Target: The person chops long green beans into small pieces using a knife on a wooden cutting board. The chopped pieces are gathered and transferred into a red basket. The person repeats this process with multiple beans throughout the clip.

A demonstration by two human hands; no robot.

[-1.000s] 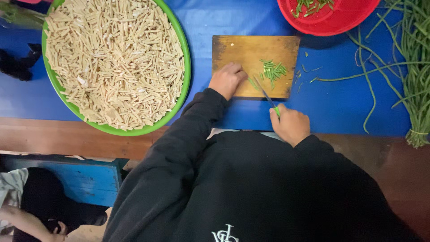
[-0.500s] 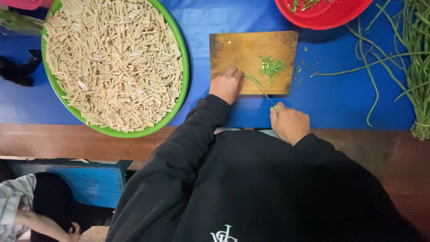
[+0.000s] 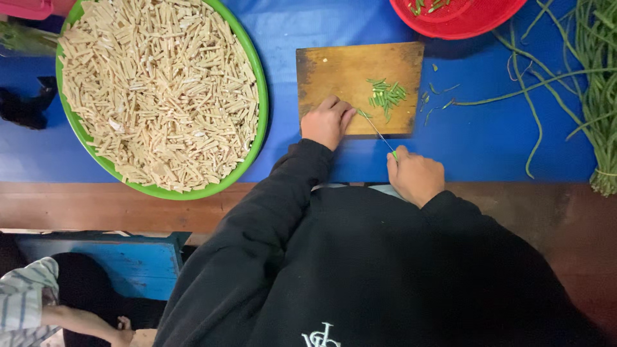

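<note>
**Knife on the board, blade toward 10 o'clock**

The thin-bladed knife with a green handle (image 3: 380,136) lies with its long axis running from 4 o'clock to 10 o'clock, tip toward 10 o'clock, over the lower edge of the square wooden cutting board (image 3: 347,74). The right hand (image 3: 415,175) sits just off the board at its 5 o'clock corner, fingers curled tight around the handle. The left hand (image 3: 328,121) rests on the board's lower edge, fingers bent and close together, fingertips pressing the end of a green bean (image 3: 364,114) right at the blade tip. A small heap of chopped green bean pieces (image 3: 387,95) lies on the board at 1 o'clock from the knife.

At 9 o'clock from the board stands a round green basin of pale cut strips (image 3: 160,90). At 1 o'clock is a red plastic basket (image 3: 472,22); at 3 o'clock, well apart, a bundle of long green beans (image 3: 594,83) lies on the blue table cover (image 3: 283,38). No labels show on any of them.
</note>
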